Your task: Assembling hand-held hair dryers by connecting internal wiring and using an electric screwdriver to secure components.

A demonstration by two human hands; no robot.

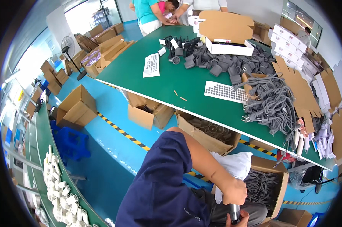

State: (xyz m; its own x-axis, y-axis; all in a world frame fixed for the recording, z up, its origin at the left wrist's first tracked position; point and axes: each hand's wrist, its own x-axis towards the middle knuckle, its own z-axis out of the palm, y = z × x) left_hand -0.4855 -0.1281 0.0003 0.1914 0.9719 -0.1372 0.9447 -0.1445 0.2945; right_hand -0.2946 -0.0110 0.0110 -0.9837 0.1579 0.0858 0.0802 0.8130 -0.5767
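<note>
Hands grip a silver-and-black cylinder (234,209) at five o'clock in my remote head view — the left hand (235,192) in a tight fist around its upper end, the right hand (243,218) with thumb and fingers closed about its lower end, partly cut off by the frame. I cannot tell whether the cylinder touches the dark grey trousers (256,212) behind it.

A navy sleeve (156,170) fills six o'clock on my feed, its bare forearm running down to the fist. At four o'clock, an open carton of grey cords (260,185) stands just beside the hands, near a bunched white cloth or bag (237,164); I can't make out which.

Across the green table (129,66), I see a heap of plugged grey cables (273,102) at three o'clock, a sheet of dark dots (226,91) at two and grey plastic sleeves (231,64) near one. Co-workers (148,17) gather at twelve — while white fittings (61,189) line a second green bench (44,132) at eight.
</note>
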